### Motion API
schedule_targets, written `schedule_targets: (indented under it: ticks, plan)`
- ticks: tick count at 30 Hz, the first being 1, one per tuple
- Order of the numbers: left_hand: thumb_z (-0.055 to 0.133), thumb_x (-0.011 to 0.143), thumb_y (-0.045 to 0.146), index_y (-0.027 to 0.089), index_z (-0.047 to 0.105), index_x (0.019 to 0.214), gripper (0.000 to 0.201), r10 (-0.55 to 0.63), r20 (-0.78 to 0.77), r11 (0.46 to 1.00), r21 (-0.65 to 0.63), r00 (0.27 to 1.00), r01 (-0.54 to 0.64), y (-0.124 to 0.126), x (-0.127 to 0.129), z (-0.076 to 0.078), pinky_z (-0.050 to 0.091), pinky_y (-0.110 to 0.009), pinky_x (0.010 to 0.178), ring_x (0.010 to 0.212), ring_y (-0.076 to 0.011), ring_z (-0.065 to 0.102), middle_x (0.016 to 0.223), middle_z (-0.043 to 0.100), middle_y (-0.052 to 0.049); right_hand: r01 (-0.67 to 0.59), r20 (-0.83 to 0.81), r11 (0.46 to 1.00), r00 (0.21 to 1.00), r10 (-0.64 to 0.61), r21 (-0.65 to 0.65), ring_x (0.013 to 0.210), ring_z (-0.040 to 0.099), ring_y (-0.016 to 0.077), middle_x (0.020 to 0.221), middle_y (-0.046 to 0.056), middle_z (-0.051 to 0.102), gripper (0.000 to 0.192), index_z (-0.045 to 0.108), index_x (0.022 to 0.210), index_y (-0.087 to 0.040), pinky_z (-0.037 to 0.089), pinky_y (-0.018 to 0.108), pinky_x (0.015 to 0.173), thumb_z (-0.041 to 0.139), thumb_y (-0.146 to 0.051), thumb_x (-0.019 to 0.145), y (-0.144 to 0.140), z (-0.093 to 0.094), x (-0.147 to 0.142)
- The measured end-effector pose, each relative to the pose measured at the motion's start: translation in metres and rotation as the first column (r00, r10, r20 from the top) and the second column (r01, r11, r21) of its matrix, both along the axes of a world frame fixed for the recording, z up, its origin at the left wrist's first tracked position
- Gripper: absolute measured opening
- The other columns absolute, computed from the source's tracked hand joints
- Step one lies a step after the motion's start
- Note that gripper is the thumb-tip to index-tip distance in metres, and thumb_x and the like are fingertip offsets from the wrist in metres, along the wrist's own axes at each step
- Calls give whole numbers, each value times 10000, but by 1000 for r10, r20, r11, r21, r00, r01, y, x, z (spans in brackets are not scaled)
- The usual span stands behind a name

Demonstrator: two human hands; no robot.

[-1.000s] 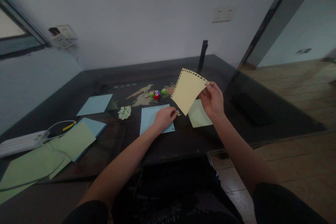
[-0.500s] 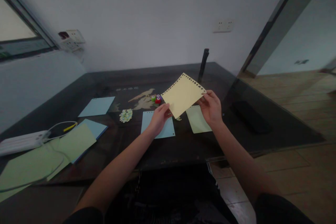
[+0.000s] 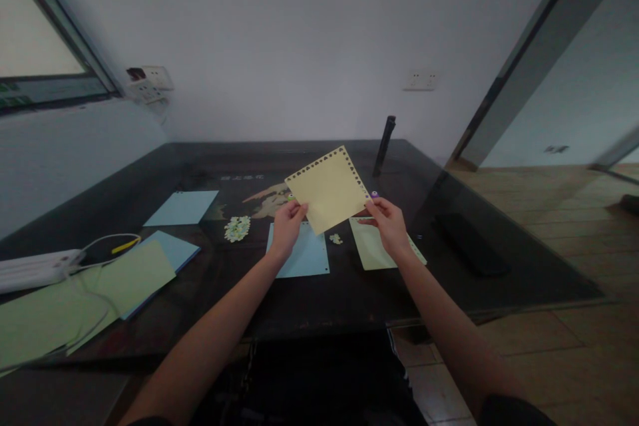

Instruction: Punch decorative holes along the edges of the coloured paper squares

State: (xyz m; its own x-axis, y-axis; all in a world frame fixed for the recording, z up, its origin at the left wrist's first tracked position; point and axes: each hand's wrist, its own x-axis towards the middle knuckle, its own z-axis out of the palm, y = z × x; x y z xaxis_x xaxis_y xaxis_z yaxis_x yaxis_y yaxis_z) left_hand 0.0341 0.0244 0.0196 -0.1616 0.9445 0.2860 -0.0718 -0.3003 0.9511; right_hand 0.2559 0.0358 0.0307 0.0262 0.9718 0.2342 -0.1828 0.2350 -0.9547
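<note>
I hold a pale yellow paper square (image 3: 328,190) in the air above the dark table (image 3: 349,286), tilted, with punched holes along two of its edges. My left hand (image 3: 286,227) pinches its left corner and my right hand (image 3: 386,223) pinches its right corner. Under my hands lie a light blue sheet (image 3: 305,258) and a light green sheet (image 3: 375,247) flat on the table. A few small paper bits (image 3: 336,238) lie between them.
A heap of punched paper bits (image 3: 236,228) lies left of the blue sheet. More blue (image 3: 182,207) and green (image 3: 84,296) sheets, a white power strip (image 3: 34,269) and cables sit at the left. A black post (image 3: 384,145) stands at the back; a dark flat object (image 3: 464,243) lies right.
My left hand rose from the blue sheet and took the yellow paper's left corner. The paper turned from upright on a point toward level, and both hands shifted left.
</note>
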Motion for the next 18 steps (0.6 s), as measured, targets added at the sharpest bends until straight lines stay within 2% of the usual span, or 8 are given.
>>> schedule_targets:
  ticks: [6,10,14,18]
  plan:
    - [628,761,362,145,580,739,223,16,-16,1000,18,1000,-16,1,0,-1,410,-210,575,622,-112,559,652,599,10,7,52,1000,999,-6,-23,608,640,153,638,12,640,354,586,693,-171,515,243,516,747,-479,626,1,-2,1]
    - [618,775,365,151,576,743,220,26,-26,999,33,999,-25,-1,-1,0,405,-211,573,614,-113,553,640,587,16,-43,35,999,998,44,-34,568,613,126,601,-4,628,330,556,662,-181,487,221,499,744,-453,641,-1,-1,1]
    - [615,782,374,150,586,766,227,38,-27,997,64,999,-36,0,-2,0,428,-222,614,658,-125,576,675,614,4,-96,16,993,995,97,-63,569,605,114,611,-4,633,331,552,667,-179,486,219,517,735,-454,655,-3,1,1]
    - [611,783,387,144,599,796,244,23,-29,998,54,999,-22,3,-4,-2,443,-236,629,678,-139,591,710,640,-13,-63,21,994,998,65,-93,590,624,128,672,19,653,389,586,759,-175,485,223,507,691,-540,675,-2,3,1]
